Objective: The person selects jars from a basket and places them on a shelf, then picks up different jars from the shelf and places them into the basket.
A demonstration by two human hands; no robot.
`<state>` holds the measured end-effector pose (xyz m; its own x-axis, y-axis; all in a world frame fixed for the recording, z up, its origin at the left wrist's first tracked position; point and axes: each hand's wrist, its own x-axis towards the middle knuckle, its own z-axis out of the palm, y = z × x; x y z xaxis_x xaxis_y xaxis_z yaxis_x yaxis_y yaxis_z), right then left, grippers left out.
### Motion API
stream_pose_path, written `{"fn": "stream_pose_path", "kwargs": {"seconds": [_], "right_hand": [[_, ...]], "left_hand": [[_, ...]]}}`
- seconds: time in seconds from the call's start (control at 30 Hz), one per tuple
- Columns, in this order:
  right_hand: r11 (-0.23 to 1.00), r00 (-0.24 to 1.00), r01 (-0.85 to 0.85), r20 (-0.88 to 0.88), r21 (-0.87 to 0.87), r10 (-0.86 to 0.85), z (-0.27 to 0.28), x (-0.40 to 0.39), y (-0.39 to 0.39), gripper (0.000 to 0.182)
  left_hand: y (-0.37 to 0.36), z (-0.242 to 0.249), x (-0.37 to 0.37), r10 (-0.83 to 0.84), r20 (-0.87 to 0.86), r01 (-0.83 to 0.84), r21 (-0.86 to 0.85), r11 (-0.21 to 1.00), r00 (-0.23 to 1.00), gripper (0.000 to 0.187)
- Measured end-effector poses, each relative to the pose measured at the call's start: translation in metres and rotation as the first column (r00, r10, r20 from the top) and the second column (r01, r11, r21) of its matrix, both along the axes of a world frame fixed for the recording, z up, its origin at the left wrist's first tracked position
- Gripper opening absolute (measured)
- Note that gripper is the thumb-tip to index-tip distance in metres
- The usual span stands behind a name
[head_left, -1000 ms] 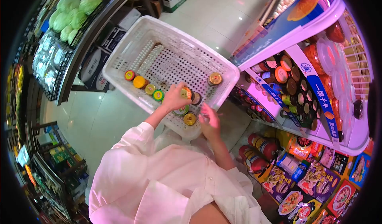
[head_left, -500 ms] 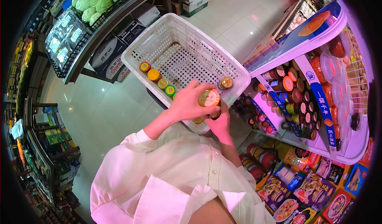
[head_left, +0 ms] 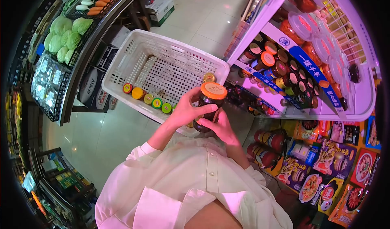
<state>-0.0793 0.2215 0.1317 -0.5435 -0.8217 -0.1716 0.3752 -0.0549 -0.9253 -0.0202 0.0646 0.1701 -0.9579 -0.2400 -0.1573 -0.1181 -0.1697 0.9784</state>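
Observation:
A dark glass jar with an orange lid [head_left: 214, 91] is held between my two hands, above the near right edge of a white perforated plastic basket [head_left: 118, 50]. My left hand [head_left: 185, 110] wraps the jar's left side, fingers behind it and thumb across its front. Lower down on the right, my right hand [head_left: 223, 128] supports it with the thumb near the base. Inside the basket, several jars stand along the near side, among them ones with an orange-yellow lid [head_left: 137, 93] and a green lid [head_left: 157, 103]. A gold-lidded jar [head_left: 209, 78] stands by the basket's right wall.
To the right is a pink-lit shelf unit [head_left: 260, 101] with rows of jars and plastic tubs. Packaged foods [head_left: 333, 151] and red fire extinguishers [head_left: 266, 147] are below it. On the left, a produce stand holds cabbages [head_left: 65, 35]; a white carton [head_left: 161, 9] sits beyond.
The jar has tilted in my hands, so its dark side now shows below the lid. The basket and shelf have shifted left in view, and more of the produce stand shows.

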Motion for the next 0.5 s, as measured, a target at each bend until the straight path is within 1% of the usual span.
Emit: {"fn": "stream_pose_path", "kwargs": {"seconds": [0.03,0.07,0.13,0.17,0.2,0.27,0.37,0.47,0.5], "right_hand": [[1.0,1.0,0.001,-0.007,0.008,-0.001,0.003,-0.001,0.002,0.069],[1.0,1.0,0.001,-0.015,0.014,-0.001,0.006,-0.001,0.003,0.068],[0.998,0.997,0.053,0.057,-0.045,-0.05,0.011,-0.003,0.005,0.064],[0.994,0.993,0.079,0.092,-0.074,-0.072,0.012,-0.004,0.006,0.062],[0.999,0.999,0.032,0.001,0.003,-0.032,0.011,-0.009,0.013,0.058],[1.0,1.0,0.027,-0.004,-0.013,-0.027,-0.003,-0.013,0.02,0.058],[0.993,0.997,0.056,0.06,-0.103,-0.05,0.007,-0.013,0.019,0.058],[0.994,0.998,0.062,0.039,-0.09,-0.059,0.008,-0.015,0.022,0.051],[0.994,0.997,0.067,0.052,-0.089,-0.063,0.008,-0.015,0.023,0.053]], "left_hand": [[0.003,0.001,-0.002,0.034,-0.022,-0.033,0.055,0.998,0.999,0.056],[0.004,0.003,-0.004,0.042,-0.016,-0.04,0.112,0.993,0.999,0.055],[0.004,0.01,-0.008,0.059,-0.004,-0.057,0.222,0.973,0.998,0.053],[0.0,0.01,-0.01,0.045,0.019,-0.048,0.219,0.974,0.999,0.051],[0.0,0.01,-0.011,0.049,0.013,-0.051,0.228,0.972,0.999,0.051],[-0.001,0.008,-0.015,0.058,0.001,-0.056,0.246,0.968,0.998,0.051],[0.001,0.003,-0.019,0.053,0.04,-0.061,0.244,0.968,0.998,0.05],[0.005,-0.006,-0.023,0.076,0.062,-0.089,0.255,0.963,0.995,0.049],[0.007,-0.006,-0.024,0.087,0.068,-0.102,0.261,0.96,0.994,0.049]]}}
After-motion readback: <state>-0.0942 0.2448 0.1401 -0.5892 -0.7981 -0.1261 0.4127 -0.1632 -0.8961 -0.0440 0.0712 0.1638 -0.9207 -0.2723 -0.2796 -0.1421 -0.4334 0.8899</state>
